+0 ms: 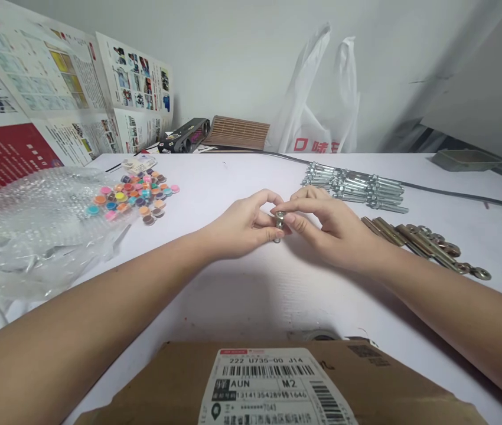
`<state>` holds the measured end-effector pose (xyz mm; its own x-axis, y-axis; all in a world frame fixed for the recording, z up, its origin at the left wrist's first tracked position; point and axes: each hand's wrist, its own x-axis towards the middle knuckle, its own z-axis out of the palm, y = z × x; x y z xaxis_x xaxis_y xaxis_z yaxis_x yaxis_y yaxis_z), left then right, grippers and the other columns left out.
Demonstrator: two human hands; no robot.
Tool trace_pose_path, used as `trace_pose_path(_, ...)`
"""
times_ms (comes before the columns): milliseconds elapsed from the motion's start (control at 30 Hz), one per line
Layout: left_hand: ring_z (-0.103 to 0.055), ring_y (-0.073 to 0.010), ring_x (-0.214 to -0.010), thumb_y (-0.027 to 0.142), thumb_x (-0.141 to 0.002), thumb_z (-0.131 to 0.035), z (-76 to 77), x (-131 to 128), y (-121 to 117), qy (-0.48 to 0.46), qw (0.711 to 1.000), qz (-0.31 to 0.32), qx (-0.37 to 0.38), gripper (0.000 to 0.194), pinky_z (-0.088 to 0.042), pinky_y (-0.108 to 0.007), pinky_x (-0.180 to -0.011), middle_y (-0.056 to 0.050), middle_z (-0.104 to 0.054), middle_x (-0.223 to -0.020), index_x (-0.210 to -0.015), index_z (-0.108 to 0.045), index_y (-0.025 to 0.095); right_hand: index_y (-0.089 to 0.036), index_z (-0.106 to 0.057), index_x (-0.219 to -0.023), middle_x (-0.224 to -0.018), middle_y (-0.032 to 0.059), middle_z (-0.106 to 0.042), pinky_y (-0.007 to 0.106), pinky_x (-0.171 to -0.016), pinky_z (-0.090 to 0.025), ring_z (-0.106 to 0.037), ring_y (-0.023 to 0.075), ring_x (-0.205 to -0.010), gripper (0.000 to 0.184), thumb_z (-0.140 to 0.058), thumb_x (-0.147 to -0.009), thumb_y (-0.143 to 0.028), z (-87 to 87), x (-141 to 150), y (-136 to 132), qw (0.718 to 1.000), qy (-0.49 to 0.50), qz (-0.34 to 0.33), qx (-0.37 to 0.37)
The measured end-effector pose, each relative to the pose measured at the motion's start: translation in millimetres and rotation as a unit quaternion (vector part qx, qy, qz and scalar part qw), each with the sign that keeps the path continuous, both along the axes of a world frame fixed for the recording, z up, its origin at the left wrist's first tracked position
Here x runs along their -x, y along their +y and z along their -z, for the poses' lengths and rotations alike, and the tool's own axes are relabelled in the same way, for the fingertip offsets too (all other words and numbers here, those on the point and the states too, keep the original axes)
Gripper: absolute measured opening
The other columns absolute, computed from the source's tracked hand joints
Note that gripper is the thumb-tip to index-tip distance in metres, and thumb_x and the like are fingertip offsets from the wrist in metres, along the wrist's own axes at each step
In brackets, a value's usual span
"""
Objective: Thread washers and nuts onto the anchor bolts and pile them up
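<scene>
Just above the white table, both hands meet around a short metal bolt [280, 219] seen nearly end-on, with a round nut or washer at its top. My left hand [247, 229] is closed on it, thumb below and fingers behind. My right hand [328, 227] pinches its upper end between thumb and forefinger. A small ring [276, 240] shows under the left thumb; whether it belongs to the bolt I cannot tell. Beside my right wrist lie several yellowish metal sleeves [423, 243] and loose washers or nuts [449, 248]. Beyond that hand is a pile of silvery bolts [357, 188].
Nearest me is a cardboard box [144, 383] with a shipping label. Bubble wrap [33, 224] and small colourful pots [140, 195] are at left. A black cable [446, 192] crosses the back, near a white plastic bag [322, 118] and a shallow tray [466, 160].
</scene>
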<state>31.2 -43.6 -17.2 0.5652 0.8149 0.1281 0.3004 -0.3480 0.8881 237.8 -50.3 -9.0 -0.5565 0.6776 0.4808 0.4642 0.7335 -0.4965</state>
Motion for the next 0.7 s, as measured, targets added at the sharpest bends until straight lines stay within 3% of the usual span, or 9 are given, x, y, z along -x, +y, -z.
trace_pose_path(233,-0.066,-0.0132,-0.075,0.026,-0.082,-0.065,-1.2,-1,-2,-0.019,1.0,-0.002,0.013,0.032,-0.047,-0.026,-0.074,0.0,-0.072,-0.078,-0.107,-0.046,0.02,-0.023,-0.071,-0.097,-0.086,0.0053,-0.057,0.037,-0.079,-0.041,-0.051,0.021,-0.09,0.019,-0.062,-0.087,-0.036,0.8,6,-9,0.995,0.029,0.089,-0.035)
trace_pose_path(433,-0.066,-0.0164,-0.09,0.026,-0.082,-0.065,2.7,-1,2,-0.024,0.999,0.03,0.022,0.034,-0.049,-0.03,-0.083,-0.007,-0.071,-0.095,-0.111,-0.05,0.018,-0.022,-0.067,-0.108,-0.092,0.0074,-0.06,0.04,-0.081,-0.042,-0.053,0.0223,-0.093,0.021,-0.056,-0.09,-0.027,-1.3,3,-11,0.999,0.011,0.043,-0.027)
trace_pose_path(567,-0.063,-0.0152,-0.091,0.021,-0.085,-0.057,3.4,0,4,0.048,0.992,0.079,-0.091,0.016,-0.047,-0.029,-0.087,-0.005,-0.068,-0.095,-0.099,-0.063,0.014,-0.024,-0.064,-0.11,-0.097,0.0067,-0.062,0.042,-0.088,-0.042,-0.054,0.0227,-0.097,0.021,-0.054,-0.092,-0.026,5.0,-8,-8,0.999,0.021,0.035,-0.03)
trace_pose_path(700,-0.062,-0.015,-0.088,0.021,-0.088,-0.055,2.9,0,6,0.113,0.979,0.025,-0.169,0.021,-0.046,-0.028,-0.083,-0.003,-0.069,-0.096,-0.104,-0.067,0.018,-0.022,-0.06,-0.111,-0.097,0.0082,-0.059,0.043,-0.087,-0.041,-0.052,0.0234,-0.096,0.021,-0.052,-0.092,-0.025,10.1,-20,-4,0.997,-0.011,0.037,-0.071)
